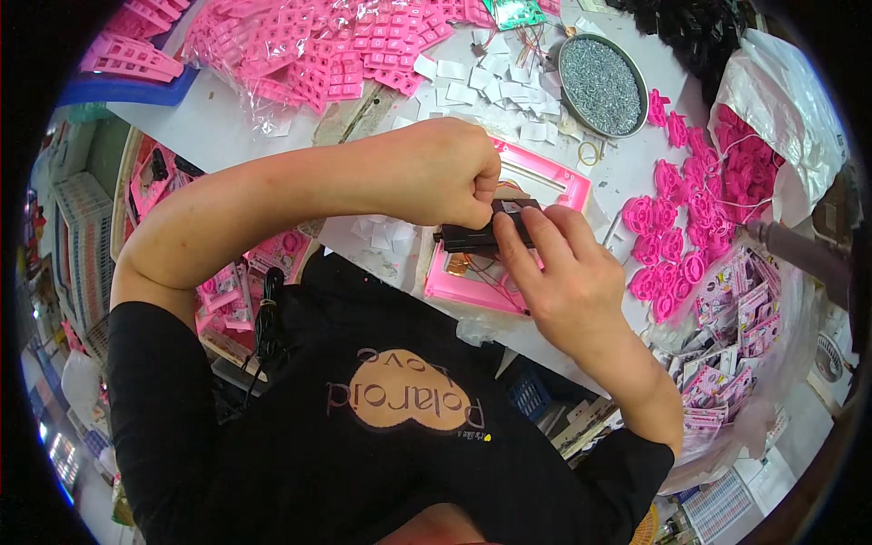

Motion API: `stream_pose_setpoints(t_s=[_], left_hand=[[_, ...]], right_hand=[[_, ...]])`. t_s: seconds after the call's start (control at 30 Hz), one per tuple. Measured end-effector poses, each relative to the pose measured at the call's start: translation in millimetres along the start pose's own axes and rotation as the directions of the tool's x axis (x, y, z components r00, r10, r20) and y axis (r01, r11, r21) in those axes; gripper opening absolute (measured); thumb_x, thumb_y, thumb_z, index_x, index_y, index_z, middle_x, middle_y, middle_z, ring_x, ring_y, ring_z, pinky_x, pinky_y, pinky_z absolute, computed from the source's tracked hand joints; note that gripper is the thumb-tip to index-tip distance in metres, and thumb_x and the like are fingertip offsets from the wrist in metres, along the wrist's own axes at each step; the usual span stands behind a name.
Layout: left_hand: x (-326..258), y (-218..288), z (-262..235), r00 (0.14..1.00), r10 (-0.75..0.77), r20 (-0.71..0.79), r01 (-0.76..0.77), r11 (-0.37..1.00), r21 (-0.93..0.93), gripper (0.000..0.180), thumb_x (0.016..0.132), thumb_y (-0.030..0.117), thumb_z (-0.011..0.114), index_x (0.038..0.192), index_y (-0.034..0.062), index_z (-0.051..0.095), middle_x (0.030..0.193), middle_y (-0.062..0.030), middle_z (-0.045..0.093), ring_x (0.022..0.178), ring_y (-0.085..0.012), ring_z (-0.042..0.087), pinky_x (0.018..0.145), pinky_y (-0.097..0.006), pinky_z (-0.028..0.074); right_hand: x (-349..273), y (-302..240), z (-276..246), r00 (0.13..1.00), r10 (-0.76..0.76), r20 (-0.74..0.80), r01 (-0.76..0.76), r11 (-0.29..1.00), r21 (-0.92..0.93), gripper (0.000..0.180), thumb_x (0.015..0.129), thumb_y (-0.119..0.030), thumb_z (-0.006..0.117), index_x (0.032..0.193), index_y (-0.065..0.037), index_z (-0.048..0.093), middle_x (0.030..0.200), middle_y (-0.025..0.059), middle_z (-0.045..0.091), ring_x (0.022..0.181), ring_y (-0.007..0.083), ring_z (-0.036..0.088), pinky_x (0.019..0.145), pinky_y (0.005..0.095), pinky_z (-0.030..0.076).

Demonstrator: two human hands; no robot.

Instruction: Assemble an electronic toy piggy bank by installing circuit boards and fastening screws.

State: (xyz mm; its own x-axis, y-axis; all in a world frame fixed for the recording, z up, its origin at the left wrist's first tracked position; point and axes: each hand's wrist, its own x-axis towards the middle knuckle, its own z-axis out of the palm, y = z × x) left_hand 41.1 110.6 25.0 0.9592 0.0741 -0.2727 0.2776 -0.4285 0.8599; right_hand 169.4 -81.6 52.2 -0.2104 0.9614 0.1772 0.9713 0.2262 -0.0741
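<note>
A black plastic box-like part point(470, 240) is held over a pink frame point(568, 186) lying on the table in front of me. My right hand point(568, 277) grips the part from the right, its fingertips on the top face. My left hand point(450, 173) is closed in a fist at the part's left end, its thumb side touching it. Whatever sits inside that fist is hidden. Thin red wires show by the part and within the frame. Both hands cover much of the frame's middle.
Pink keypad pieces point(363, 45) in clear bags are heaped at the far left. Behind the frame lie scattered white paper slips point(509, 86) and a round dish point(565, 68) of small screws. Pink round parts point(668, 218) and a white plastic bag point(772, 109) are at the right.
</note>
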Motion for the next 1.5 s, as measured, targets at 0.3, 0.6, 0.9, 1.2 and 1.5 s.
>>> stream_pose_setpoints(t_s=[0.3,0.6,0.9,1.2,1.5], left_hand=[[7.1,5.0,3.2,0.999,0.014,-0.033,-0.013,0.999,0.042,0.02,0.075,0.017,0.073,0.078,-0.0019,0.069,0.064,-0.0143,0.06,0.059,-0.0274,0.059,0.057,-0.041,0.045],[59.9,9.6,-39.0,0.974,0.215,-0.066,-0.175,0.909,0.378,0.014,0.081,0.016,0.069,0.085,0.0028,0.072,0.078,-0.0143,0.069,0.075,-0.0318,0.067,0.067,-0.045,0.051],[205.3,-20.6,-12.9,0.904,0.378,-0.199,-0.072,0.594,0.801,0.019,0.084,0.02,0.062,0.094,0.0101,0.074,0.095,-0.0117,0.076,0.093,-0.03,0.072,0.089,-0.05,0.047],[207.1,-9.3,-14.4,0.932,0.355,-0.069,-0.122,0.489,0.864,0.016,0.085,0.028,0.07,0.094,0.0155,0.075,0.089,-0.0058,0.073,0.086,-0.0251,0.07,0.09,-0.042,0.043],[203.8,-0.4,-30.7,0.941,0.3,-0.158,-0.02,0.515,0.857,0.02,0.086,0.026,0.062,0.089,0.0118,0.076,0.091,-0.0107,0.076,0.089,-0.0301,0.072,0.09,-0.052,0.047]], right_hand=[[7.9,-13.8,-9.4,0.987,-0.008,0.162,0.045,0.973,-0.227,0.035,0.075,-0.008,0.068,0.11,-0.001,0.072,0.103,0.0141,0.07,0.089,0.0244,0.064,0.072,0.0315,0.056],[-48.5,47.6,-71.5,0.772,0.162,-0.615,-0.165,0.985,0.052,0.04,0.086,-0.013,0.068,0.121,0.005,0.061,0.115,0.0175,0.067,0.092,0.0319,0.067,0.082,0.0446,0.056],[8.4,140.4,-66.2,0.657,0.628,-0.416,0.154,0.429,0.89,0.048,0.097,-0.013,0.062,0.137,0.006,0.044,0.114,0.0274,0.065,0.095,0.0321,0.071,0.094,0.0461,0.056],[36.2,127.6,-53.0,0.692,0.553,-0.464,0.248,0.422,0.872,0.046,0.097,-0.006,0.06,0.137,0.01,0.045,0.098,0.02,0.068,0.087,0.027,0.068,0.091,0.0462,0.055],[20.7,112.1,-44.4,0.629,0.722,-0.289,0.179,0.227,0.957,0.043,0.096,-0.004,0.062,0.134,0.006,0.043,0.096,0.0152,0.065,0.091,0.0255,0.065,0.098,0.0576,0.052]])
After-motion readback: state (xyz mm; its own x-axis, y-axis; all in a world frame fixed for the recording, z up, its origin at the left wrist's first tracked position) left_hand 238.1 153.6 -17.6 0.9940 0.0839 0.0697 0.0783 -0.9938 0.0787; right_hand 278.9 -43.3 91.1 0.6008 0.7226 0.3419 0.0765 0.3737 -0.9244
